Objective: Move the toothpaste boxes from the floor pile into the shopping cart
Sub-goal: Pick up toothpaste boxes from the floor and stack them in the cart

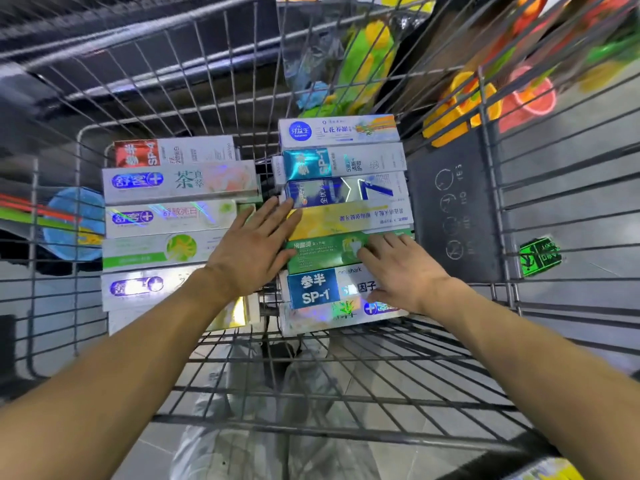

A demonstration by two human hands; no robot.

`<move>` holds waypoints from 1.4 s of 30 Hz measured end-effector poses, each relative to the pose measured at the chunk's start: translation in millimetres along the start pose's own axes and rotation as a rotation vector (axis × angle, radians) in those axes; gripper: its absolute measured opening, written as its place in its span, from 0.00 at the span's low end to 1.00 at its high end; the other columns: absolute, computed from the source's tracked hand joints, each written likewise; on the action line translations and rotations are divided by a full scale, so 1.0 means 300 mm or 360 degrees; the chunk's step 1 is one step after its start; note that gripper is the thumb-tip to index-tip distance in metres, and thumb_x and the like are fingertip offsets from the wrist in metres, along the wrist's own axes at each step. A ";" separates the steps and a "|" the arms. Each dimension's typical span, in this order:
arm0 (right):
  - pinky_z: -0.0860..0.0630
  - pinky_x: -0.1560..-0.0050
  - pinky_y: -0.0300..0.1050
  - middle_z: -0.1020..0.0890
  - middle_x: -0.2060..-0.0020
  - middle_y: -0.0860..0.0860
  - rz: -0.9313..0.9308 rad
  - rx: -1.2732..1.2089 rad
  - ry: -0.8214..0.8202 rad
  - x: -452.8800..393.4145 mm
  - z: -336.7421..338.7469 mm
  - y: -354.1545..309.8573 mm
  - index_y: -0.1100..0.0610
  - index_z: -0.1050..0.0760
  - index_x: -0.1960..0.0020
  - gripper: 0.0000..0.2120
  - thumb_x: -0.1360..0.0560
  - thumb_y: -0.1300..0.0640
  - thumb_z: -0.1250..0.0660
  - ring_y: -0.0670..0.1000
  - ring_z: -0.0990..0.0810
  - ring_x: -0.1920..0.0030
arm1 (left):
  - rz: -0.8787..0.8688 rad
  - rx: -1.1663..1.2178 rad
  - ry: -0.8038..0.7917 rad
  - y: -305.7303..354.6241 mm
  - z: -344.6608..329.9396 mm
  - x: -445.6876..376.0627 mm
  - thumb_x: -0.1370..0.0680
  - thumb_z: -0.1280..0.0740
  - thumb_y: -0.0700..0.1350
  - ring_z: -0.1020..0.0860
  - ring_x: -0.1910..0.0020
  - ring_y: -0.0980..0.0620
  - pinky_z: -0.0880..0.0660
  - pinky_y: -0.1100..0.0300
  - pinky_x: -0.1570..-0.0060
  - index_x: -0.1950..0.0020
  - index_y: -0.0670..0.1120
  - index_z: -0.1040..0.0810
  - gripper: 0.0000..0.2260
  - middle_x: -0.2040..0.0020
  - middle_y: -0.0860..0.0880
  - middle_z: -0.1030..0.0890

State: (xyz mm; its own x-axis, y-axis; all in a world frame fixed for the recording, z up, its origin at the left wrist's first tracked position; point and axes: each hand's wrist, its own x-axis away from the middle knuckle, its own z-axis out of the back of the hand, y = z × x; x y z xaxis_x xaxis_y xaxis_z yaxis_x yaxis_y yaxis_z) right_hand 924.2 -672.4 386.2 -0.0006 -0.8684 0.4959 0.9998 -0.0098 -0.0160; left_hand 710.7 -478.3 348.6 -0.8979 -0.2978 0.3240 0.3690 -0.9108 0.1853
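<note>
Head view: bare forearms nearest, reaching into shopping cart [346, 393], wire mesh floor. Left hand [252, 247] flat, fingers straight, spread narrow, pressing left ends of right column's boxes. Right hand [398, 271] flat, fingers relaxed on green box [322, 252], holding nothing. Toothpaste boxes [180, 216] in 2 columns, long axes left-right, glossy card, holographic foil. Floor pile not visible. Judgement: squaring right column next; right hand nearer.

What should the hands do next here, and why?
Probably lift both hands away and go back for more boxes. The left hand and right hand lie flat on the right stack, on the green box, which already sits in the cart in line with its neighbours.
</note>
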 end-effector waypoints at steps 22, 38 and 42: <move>0.29 0.34 0.53 0.24 0.33 0.57 0.0110 -0.0235 0.0861 0.026 1.210 -0.849 0.58 0.31 0.27 0.33 0.24 0.39 0.36 0.59 0.26 0.34 | 0.1110 -0.0054 0.0632 -0.313 0.912 1.362 0.24 0.52 0.72 0.34 0.24 0.43 0.36 0.41 0.28 0.21 0.49 0.35 0.39 0.24 0.46 0.30; 0.30 0.35 0.50 0.24 0.35 0.57 0.1297 -0.0041 0.0527 -0.233 1.362 -2.557 0.59 0.32 0.27 0.44 0.29 0.29 0.52 0.59 0.26 0.34 | 0.2523 0.0486 0.0951 -0.463 0.310 2.878 0.25 0.49 0.70 0.27 0.29 0.39 0.30 0.42 0.31 0.26 0.46 0.28 0.38 0.29 0.42 0.25; 0.32 0.34 0.48 0.25 0.33 0.56 0.1403 -0.0051 0.0408 -0.328 1.331 -2.760 0.58 0.33 0.26 0.43 0.29 0.29 0.52 0.58 0.28 0.32 | 0.2677 0.0587 0.0873 -0.523 0.196 2.970 0.25 0.57 0.75 0.27 0.30 0.43 0.32 0.44 0.31 0.25 0.48 0.29 0.42 0.29 0.45 0.25</move>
State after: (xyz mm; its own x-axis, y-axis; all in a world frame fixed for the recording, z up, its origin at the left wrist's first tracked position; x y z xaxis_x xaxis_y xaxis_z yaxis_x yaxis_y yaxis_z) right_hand 103.7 -380.8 697.1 0.7541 -0.6513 0.0851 0.6393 0.6979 -0.3229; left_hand -133.0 -584.1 662.6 0.5118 -0.8565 0.0664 0.8305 0.5131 0.2168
